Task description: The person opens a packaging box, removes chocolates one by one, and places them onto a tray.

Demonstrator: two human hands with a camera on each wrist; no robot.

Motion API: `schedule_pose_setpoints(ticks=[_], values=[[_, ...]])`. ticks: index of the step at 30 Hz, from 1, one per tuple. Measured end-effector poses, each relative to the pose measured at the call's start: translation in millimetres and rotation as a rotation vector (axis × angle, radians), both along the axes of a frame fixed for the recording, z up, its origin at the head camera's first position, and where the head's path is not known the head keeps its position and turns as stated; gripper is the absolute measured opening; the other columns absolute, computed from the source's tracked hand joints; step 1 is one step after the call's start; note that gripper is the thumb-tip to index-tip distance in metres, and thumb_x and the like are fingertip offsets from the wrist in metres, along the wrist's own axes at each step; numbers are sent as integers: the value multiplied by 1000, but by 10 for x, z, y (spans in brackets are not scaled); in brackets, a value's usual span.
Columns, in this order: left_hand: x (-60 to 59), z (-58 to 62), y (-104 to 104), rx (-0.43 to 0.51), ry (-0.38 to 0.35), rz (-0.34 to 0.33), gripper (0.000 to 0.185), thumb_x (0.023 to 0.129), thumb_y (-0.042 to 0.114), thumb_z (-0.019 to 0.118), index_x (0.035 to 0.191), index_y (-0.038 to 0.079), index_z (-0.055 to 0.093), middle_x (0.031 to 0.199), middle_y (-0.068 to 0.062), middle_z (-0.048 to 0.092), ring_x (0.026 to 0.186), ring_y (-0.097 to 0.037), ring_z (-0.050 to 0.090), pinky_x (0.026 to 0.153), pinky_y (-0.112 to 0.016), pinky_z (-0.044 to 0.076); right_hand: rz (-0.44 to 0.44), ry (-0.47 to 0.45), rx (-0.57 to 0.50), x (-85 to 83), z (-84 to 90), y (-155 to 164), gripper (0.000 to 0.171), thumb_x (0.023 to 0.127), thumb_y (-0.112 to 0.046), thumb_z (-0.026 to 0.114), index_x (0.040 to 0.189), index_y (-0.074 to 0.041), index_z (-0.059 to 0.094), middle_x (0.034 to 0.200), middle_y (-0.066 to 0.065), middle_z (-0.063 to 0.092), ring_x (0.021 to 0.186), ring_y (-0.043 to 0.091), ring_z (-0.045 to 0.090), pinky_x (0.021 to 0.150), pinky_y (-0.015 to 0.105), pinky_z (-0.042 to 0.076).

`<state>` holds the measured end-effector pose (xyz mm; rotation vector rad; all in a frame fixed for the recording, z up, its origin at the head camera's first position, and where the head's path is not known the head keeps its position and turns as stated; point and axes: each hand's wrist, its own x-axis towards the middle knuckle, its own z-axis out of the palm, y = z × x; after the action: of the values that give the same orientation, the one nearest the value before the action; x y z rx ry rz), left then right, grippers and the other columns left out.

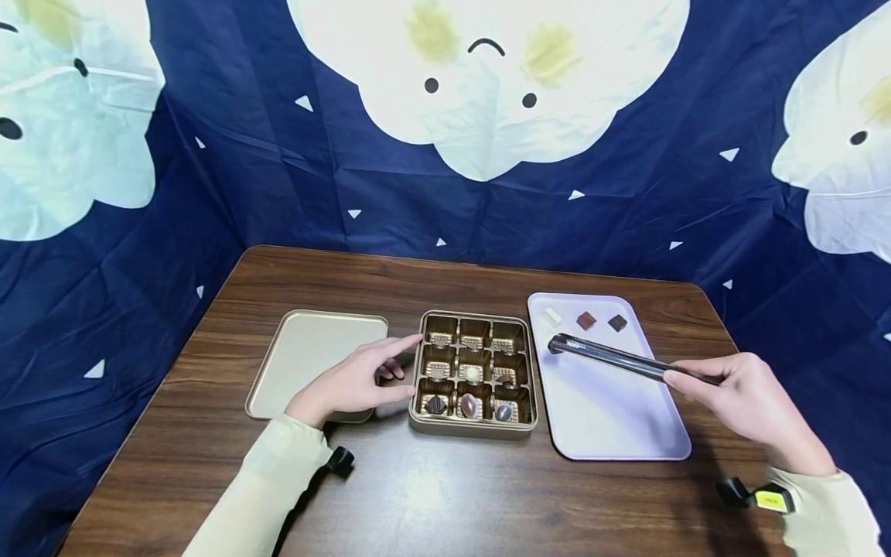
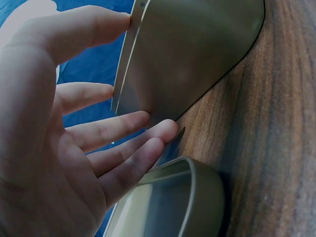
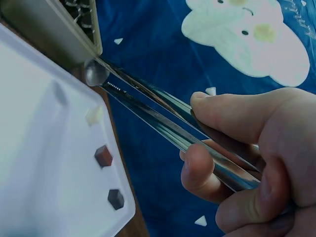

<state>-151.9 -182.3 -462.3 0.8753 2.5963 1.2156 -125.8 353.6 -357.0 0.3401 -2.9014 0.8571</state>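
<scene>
Two hands work here. The left hand (image 1: 351, 384), fingers spread and relaxed, rests against the chocolate tin (image 1: 475, 374), its lid (image 1: 313, 356) just beyond the knuckles; bracing the tin firmly seems wise. The right hand (image 1: 741, 398) pinches metal tongs (image 1: 612, 357), tips nearly together and empty, hovering over the lilac tray (image 1: 612, 418). Better to lower squarely onto one piece. Counted: nine compartments, four chocolates inside; three chocolates (image 1: 586, 319) ahead of the tong tips.

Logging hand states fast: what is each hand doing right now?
Left hand: open, fingers straight, touching the left side of the chocolate box.
Right hand: gripping the tongs, whose tips hold nothing.
</scene>
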Motion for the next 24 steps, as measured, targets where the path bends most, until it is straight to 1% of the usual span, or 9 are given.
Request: schedule_pose_setpoints(ticks=[3, 5, 8, 12, 16, 19, 22, 24], values=[[4, -2, -1, 1, 0, -3, 86, 92, 27, 82, 164, 11, 37, 150, -9, 55, 97, -17, 69, 91, -33, 60, -12, -22, -1, -2, -81, 44, 23, 92, -22, 83, 104, -3, 84, 70, -12, 75, 69, -5, 62, 57, 12, 47], [4, -4, -2, 1, 0, -1, 86, 92, 27, 82, 164, 11, 37, 150, -9, 55, 97, -17, 69, 91, -33, 60, -16, -24, 4, -10, -133, 62, 22, 92, -22, 83, 104, -3, 84, 69, -12, 75, 70, -5, 62, 58, 12, 47], [5, -6, 0, 5, -1, 1, 86, 92, 27, 82, 164, 11, 37, 150, -8, 55, 98, -17, 69, 92, -33, 60, -16, -25, 8, -29, -196, 78, 20, 92, -22, 83, 102, -5, 85, 69, -10, 75, 69, -4, 58, 56, 13, 45], [5, -8, 1, 6, -7, 3, 87, 92, 28, 82, 164, 12, 36, 150, -8, 55, 98, -17, 69, 92, -33, 60, -16, -10, 21, -62, -254, 79, 18, 91, -22, 84, 101, -7, 85, 71, -5, 76, 67, -3, 54, 55, 14, 42], [6, -6, 1, 3, -9, 3, 87, 92, 27, 82, 165, 12, 36, 151, -8, 55, 98, -17, 69, 92, -33, 60, -26, 2, 28, -86, -291, 65, 20, 91, -23, 84, 101, -5, 85, 72, -2, 77, 66, -4, 54, 52, 16, 43], [7, 0, 1, 6, -7, 1, 87, 92, 26, 82, 164, 11, 36, 151, -9, 55, 98, -18, 69, 92, -33, 60, -31, 5, 28, -96, -303, 51, 22, 91, -23, 84, 102, -4, 85, 71, -2, 76, 62, -3, 55, 48, 19, 43], [9, 5, 0, 8, -6, 0, 87, 92, 26, 82, 164, 11, 36, 151, -10, 55, 99, -19, 70, 93, -34, 60, -35, 6, 34, -102, -305, 37, 22, 91, -24, 84, 102, -4, 85, 67, -5, 73, 57, -1, 51, 45, 22, 40], [10, 6, -2, 8, -7, 0, 87, 92, 26, 82, 164, 11, 36, 151, -10, 55, 99, -19, 70, 93, -34, 60, -41, -4, 42, -104, -305, 30, 24, 92, -25, 83, 103, -4, 84, 66, -6, 72, 57, 0, 50, 44, 23, 40]])
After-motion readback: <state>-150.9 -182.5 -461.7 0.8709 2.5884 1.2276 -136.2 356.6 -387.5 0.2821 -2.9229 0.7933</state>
